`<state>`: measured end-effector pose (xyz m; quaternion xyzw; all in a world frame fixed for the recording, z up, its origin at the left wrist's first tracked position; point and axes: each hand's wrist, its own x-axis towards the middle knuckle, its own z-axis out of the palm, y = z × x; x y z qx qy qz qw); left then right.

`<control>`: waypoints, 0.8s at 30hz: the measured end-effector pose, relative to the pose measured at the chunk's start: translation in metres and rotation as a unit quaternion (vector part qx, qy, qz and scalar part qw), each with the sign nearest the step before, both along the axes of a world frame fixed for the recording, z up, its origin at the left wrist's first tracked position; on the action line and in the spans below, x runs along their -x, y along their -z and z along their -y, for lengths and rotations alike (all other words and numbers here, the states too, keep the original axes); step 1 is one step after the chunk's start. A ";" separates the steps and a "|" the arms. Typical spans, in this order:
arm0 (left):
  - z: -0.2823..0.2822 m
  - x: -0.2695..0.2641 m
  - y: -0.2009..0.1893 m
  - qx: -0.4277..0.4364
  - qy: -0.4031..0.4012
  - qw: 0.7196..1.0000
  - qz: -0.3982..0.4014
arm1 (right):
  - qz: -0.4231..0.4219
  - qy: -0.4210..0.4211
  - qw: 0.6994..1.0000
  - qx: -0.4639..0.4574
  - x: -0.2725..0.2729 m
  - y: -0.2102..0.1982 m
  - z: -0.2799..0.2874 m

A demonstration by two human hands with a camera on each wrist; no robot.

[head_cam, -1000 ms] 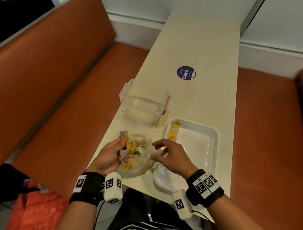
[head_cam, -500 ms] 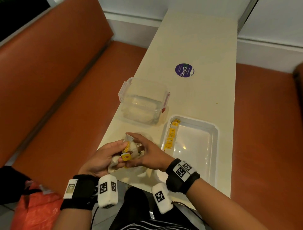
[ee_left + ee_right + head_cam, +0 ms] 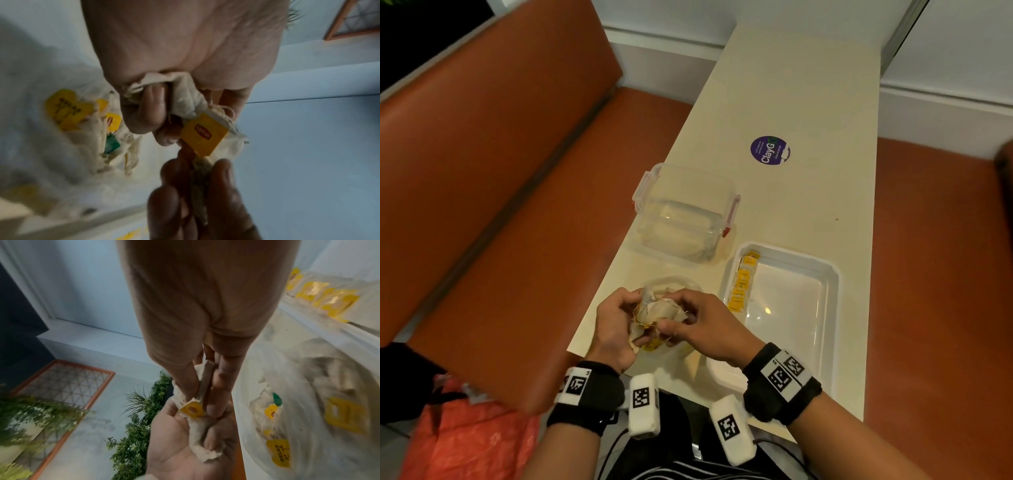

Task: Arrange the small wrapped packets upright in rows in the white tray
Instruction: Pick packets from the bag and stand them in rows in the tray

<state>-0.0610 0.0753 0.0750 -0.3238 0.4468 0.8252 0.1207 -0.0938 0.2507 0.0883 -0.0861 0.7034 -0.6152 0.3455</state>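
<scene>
My left hand (image 3: 619,322) grips a tangled clump of tea-bag packets (image 3: 657,313) with strings and yellow tags just above the table's near edge. My right hand (image 3: 688,322) pinches one packet of that clump (image 3: 205,382) between thumb and fingers, beside a yellow tag (image 3: 203,134). To the right lies the white tray (image 3: 834,308), with a row of several yellow-tagged packets (image 3: 741,286) standing along its left wall. A clear plastic bag (image 3: 671,284) holding more packets (image 3: 308,410) lies just beyond my hands.
A clear lidded container (image 3: 685,219) with red clips stands beyond the bag. A purple round sticker (image 3: 769,150) is farther back on the cream table (image 3: 808,102). Orange bench seats run along both sides. A thin plastic sheet lies at the tray's near end.
Both hands have left the open bag and come together on a clump of packets. The right hand moved left onto it and now pinches one packet.
</scene>
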 end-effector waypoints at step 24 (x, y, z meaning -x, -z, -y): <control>-0.071 -0.001 0.008 -0.221 -0.070 0.970 0.077 | -0.265 -0.073 0.937 -0.214 -0.013 -0.034 -0.030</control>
